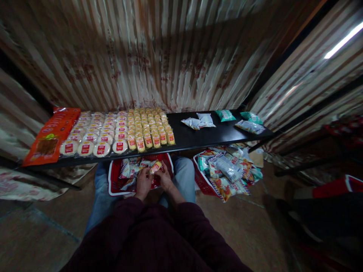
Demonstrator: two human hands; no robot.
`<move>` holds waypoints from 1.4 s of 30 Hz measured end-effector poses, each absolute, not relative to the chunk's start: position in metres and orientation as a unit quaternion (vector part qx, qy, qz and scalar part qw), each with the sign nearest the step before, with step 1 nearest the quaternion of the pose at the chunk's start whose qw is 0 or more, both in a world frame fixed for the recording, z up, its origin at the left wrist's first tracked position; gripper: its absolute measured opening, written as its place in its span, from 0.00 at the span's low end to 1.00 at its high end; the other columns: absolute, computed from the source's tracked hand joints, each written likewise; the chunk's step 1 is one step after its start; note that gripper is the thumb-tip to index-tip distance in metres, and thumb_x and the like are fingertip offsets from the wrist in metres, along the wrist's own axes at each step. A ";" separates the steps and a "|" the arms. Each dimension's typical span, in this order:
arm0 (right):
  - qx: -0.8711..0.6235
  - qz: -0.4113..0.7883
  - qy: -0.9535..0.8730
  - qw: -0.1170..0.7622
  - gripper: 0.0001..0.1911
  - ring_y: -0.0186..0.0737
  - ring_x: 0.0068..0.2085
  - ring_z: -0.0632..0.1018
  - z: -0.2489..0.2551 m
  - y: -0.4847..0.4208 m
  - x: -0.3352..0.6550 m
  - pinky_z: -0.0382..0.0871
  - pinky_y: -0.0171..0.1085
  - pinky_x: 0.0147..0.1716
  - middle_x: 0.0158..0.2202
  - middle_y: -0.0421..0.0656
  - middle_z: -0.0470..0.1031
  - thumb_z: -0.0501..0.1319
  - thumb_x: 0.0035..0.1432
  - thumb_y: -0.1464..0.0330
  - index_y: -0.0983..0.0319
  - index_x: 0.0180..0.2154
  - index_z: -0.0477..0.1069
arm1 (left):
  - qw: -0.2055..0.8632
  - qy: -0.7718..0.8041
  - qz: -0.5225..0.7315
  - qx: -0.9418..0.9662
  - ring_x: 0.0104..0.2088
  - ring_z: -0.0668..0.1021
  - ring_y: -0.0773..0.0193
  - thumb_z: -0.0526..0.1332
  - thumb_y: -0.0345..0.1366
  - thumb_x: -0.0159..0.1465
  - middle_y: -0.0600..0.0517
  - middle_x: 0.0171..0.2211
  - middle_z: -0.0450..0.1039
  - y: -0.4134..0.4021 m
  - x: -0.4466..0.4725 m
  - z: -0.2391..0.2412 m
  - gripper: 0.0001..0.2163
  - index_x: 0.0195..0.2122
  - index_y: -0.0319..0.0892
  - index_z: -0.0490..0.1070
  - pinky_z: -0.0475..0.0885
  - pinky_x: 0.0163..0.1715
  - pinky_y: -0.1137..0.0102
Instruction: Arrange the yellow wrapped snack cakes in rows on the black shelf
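Note:
Between my two hands is a small yellow wrapped cake (155, 167) with a red and white label. The fingers of my left hand (144, 182) close on its left side, and those of my right hand (165, 178) pinch its right side. Both hands are over a red basket (113, 189) with a white rim, set between my knees. Several snack packets (129, 170) lie in that basket, partly hidden by my hands. Just beyond, on the black shelf (187, 138), stand rows of similar yellow wrapped cakes (148, 139).
Left on the shelf are rows of round white wrapped cakes (102, 149) and an orange bag (48, 139). Silver packets (198, 121) and green packets (225, 115) lie toward the right. A second red basket (202, 185), heaped with snack bags, stands beside my right knee. Striped curtain hangs behind.

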State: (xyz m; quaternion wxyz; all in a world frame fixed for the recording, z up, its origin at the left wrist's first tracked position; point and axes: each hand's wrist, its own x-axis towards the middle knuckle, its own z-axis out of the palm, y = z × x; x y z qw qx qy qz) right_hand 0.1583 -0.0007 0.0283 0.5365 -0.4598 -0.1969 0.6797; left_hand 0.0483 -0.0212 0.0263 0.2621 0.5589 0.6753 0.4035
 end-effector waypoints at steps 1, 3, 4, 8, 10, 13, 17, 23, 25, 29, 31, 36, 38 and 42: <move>-0.458 0.676 -0.209 0.537 0.39 0.36 0.27 0.75 0.029 -0.002 0.158 0.70 0.35 0.29 0.27 0.34 0.75 0.65 0.32 0.72 0.55 0.52 0.64 | 0.259 0.679 0.403 0.557 0.44 0.75 0.58 0.56 0.26 0.56 0.47 0.41 0.73 -0.021 0.047 0.027 0.12 0.41 0.42 0.70 0.70 0.49 0.61; -0.457 0.666 -0.243 0.537 0.37 0.36 0.29 0.76 0.030 -0.003 0.157 0.71 0.36 0.33 0.29 0.35 0.76 0.65 0.34 0.71 0.55 0.51 0.66 | 0.247 0.687 0.400 0.554 0.44 0.75 0.58 0.55 0.25 0.56 0.46 0.40 0.73 -0.020 0.044 0.029 0.12 0.39 0.41 0.71 0.69 0.49 0.61; -0.459 0.661 -0.258 0.535 0.34 0.36 0.30 0.76 0.030 -0.004 0.156 0.71 0.36 0.34 0.30 0.36 0.76 0.65 0.35 0.70 0.56 0.50 0.67 | 0.239 0.692 0.398 0.553 0.45 0.75 0.57 0.55 0.25 0.56 0.45 0.40 0.73 -0.020 0.043 0.031 0.11 0.39 0.40 0.71 0.69 0.49 0.61; -0.472 0.649 -0.258 0.538 0.24 0.36 0.30 0.75 0.027 -0.005 0.154 0.71 0.36 0.34 0.29 0.37 0.76 0.67 0.37 0.65 0.58 0.42 0.71 | 0.208 0.697 0.411 0.550 0.45 0.74 0.57 0.53 0.23 0.54 0.45 0.40 0.71 -0.020 0.036 0.036 0.12 0.35 0.41 0.72 0.68 0.52 0.60; -0.476 0.644 -0.240 0.548 0.19 0.36 0.29 0.75 0.024 -0.004 0.154 0.71 0.36 0.32 0.29 0.37 0.75 0.67 0.38 0.62 0.59 0.36 0.71 | 0.199 0.692 0.423 0.550 0.46 0.74 0.57 0.53 0.23 0.54 0.47 0.40 0.71 -0.020 0.033 0.035 0.12 0.33 0.43 0.73 0.68 0.53 0.60; -0.485 0.639 -0.230 0.551 0.16 0.36 0.28 0.74 0.020 -0.001 0.155 0.70 0.35 0.29 0.27 0.37 0.74 0.67 0.37 0.59 0.60 0.28 0.69 | 0.203 0.692 0.439 0.536 0.45 0.74 0.58 0.53 0.23 0.54 0.46 0.40 0.71 -0.017 0.031 0.031 0.12 0.33 0.42 0.72 0.68 0.53 0.60; -0.500 0.644 -0.226 0.533 0.16 0.37 0.27 0.75 0.015 0.001 0.155 0.70 0.35 0.27 0.25 0.37 0.73 0.67 0.37 0.61 0.60 0.25 0.64 | 0.239 0.707 0.456 0.485 0.42 0.76 0.59 0.54 0.24 0.55 0.45 0.41 0.72 -0.013 0.031 0.022 0.15 0.42 0.41 0.70 0.72 0.48 0.62; -0.489 0.643 -0.219 0.547 0.17 0.39 0.29 0.76 0.015 0.000 0.156 0.71 0.36 0.27 0.29 0.38 0.75 0.67 0.36 0.63 0.59 0.31 0.67 | 0.214 0.731 0.437 0.479 0.47 0.75 0.55 0.55 0.26 0.56 0.43 0.44 0.72 -0.016 0.031 0.021 0.17 0.48 0.40 0.69 0.68 0.53 0.58; -0.476 0.646 -0.224 0.553 0.18 0.39 0.30 0.77 0.016 -0.001 0.157 0.71 0.36 0.28 0.31 0.38 0.76 0.67 0.35 0.65 0.59 0.33 0.68 | 0.197 0.738 0.428 0.484 0.48 0.74 0.54 0.54 0.26 0.56 0.42 0.45 0.71 -0.018 0.031 0.022 0.17 0.47 0.39 0.69 0.67 0.53 0.58; -0.476 0.640 -0.211 0.565 0.15 0.38 0.30 0.76 0.017 -0.001 0.157 0.71 0.36 0.28 0.30 0.38 0.77 0.66 0.35 0.66 0.59 0.32 0.70 | 0.195 0.730 0.424 0.499 0.45 0.75 0.56 0.54 0.25 0.56 0.44 0.41 0.71 -0.020 0.035 0.023 0.15 0.43 0.40 0.69 0.69 0.51 0.60; -0.487 0.632 -0.201 0.569 0.14 0.38 0.29 0.76 0.015 0.001 0.157 0.70 0.35 0.27 0.28 0.38 0.76 0.64 0.36 0.65 0.59 0.30 0.70 | 0.196 0.723 0.423 0.510 0.44 0.75 0.57 0.54 0.24 0.55 0.46 0.40 0.72 -0.022 0.038 0.023 0.14 0.41 0.42 0.69 0.69 0.50 0.61; -0.505 0.613 -0.208 0.571 0.12 0.36 0.28 0.74 0.010 0.003 0.156 0.69 0.34 0.28 0.25 0.37 0.75 0.62 0.35 0.65 0.60 0.28 0.70 | 0.221 0.702 0.414 0.536 0.39 0.76 0.59 0.54 0.25 0.55 0.47 0.37 0.72 -0.025 0.046 0.023 0.12 0.38 0.42 0.71 0.71 0.47 0.62; -0.505 0.611 -0.218 0.570 0.11 0.36 0.27 0.73 0.010 0.003 0.156 0.68 0.34 0.29 0.25 0.36 0.74 0.61 0.35 0.66 0.60 0.27 0.70 | 0.230 0.696 0.416 0.538 0.40 0.76 0.59 0.54 0.25 0.56 0.47 0.38 0.72 -0.026 0.047 0.024 0.13 0.39 0.42 0.71 0.71 0.47 0.62; -0.508 0.613 -0.252 0.550 0.09 0.36 0.27 0.72 0.011 0.002 0.159 0.67 0.34 0.30 0.23 0.36 0.73 0.61 0.34 0.67 0.60 0.25 0.70 | 0.260 0.688 0.418 0.534 0.40 0.76 0.60 0.55 0.26 0.56 0.46 0.41 0.72 -0.025 0.047 0.026 0.13 0.41 0.41 0.71 0.70 0.49 0.62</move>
